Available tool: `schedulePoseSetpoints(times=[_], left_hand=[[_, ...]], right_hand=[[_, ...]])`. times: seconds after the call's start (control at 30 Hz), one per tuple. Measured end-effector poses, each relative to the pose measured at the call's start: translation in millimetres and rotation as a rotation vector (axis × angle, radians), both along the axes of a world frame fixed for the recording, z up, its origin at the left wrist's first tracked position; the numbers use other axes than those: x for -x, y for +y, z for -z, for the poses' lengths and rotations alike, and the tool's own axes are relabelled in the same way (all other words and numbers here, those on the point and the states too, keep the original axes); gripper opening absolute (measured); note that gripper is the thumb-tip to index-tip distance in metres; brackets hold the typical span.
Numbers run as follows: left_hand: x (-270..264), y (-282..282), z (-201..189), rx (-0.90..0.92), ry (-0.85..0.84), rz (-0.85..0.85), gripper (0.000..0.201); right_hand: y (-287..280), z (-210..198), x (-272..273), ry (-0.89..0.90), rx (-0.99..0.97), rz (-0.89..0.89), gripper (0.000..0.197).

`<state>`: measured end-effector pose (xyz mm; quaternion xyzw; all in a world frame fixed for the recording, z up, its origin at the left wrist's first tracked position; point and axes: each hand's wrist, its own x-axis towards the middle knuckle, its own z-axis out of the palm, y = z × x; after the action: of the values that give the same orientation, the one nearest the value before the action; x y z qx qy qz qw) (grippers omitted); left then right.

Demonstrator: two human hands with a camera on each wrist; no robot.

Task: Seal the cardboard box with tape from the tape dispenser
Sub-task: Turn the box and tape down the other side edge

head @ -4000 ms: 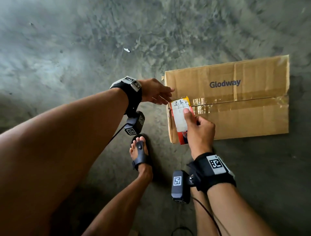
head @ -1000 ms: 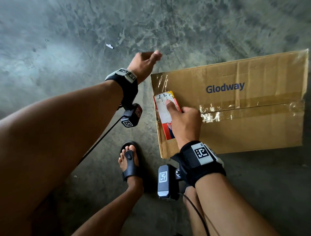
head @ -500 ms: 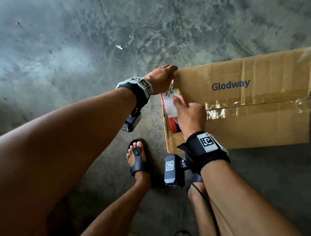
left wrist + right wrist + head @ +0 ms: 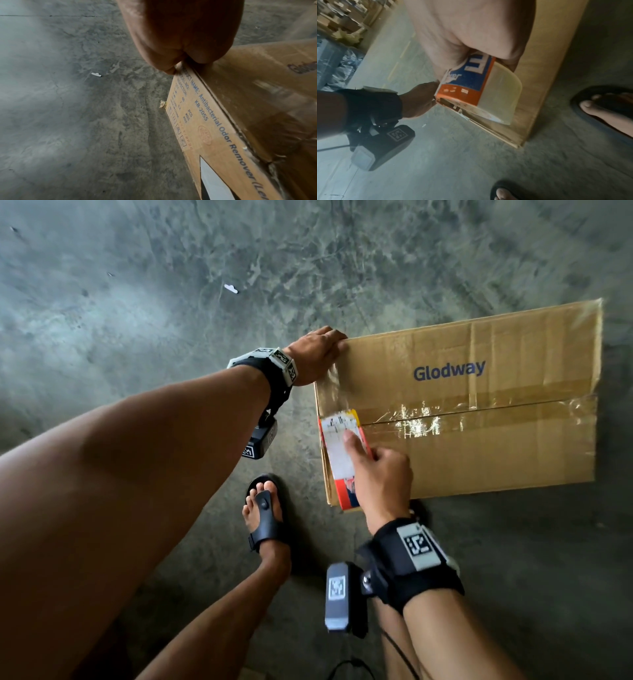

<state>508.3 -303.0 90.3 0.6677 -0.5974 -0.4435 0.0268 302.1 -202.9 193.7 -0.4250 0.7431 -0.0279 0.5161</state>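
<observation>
I see the box point(image 4: 472, 412) lying flat on the concrete floor point(image 4: 171, 302), its "Glodway" print facing up and a glossy strip of tape point(image 4: 479, 419) running along the middle seam. My right hand point(image 4: 380, 474) holds the dispenser point(image 4: 342, 453) at the box's left end, fingers wrapped around its body and the forefinger laid straight along its white top label. From the right wrist view the dispenser point(image 4: 471, 88) shows an orange and blue side with a clear roll of tape, pressed against the box edge. My left hand point(image 4: 315, 354) grips the far left corner of the box, fingers hooked over the top edge; in the left wrist view the fingers point(image 4: 171, 47) pinch the corner just above the printed side panel. A small white scrap point(image 4: 231, 289) lies on the floor well apart from the box. A foot in a black sandal point(image 4: 265, 518) stands near the box's near left corner.
</observation>
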Motion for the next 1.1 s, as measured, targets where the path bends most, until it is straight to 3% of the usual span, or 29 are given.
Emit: schedulePoseSetpoints(times=[0.2,0.5,0.73,1.1], left_hand=[[0.8,-0.3,-4.1,-0.021,-0.011,-0.007,0.046],[1.6,-0.5,-3.6,0.005,-0.008,-0.007,0.044],[1.2,0.9,-3.1,0.028,-0.002,-0.005,0.045],[0.8,1.6,0.0,0.045,0.005,-0.003,0.045]], right_hand=[[27.8,-17.1,30.4,0.076,-0.099,-0.018,0.062],[32.9,-1.2,24.6,0.182,-0.099,-0.020,0.070],[41.5,17.8,21.7,0.108,-0.071,0.047,0.071],[42.9,29.0,22.1,0.107,-0.092,0.008,0.067]])
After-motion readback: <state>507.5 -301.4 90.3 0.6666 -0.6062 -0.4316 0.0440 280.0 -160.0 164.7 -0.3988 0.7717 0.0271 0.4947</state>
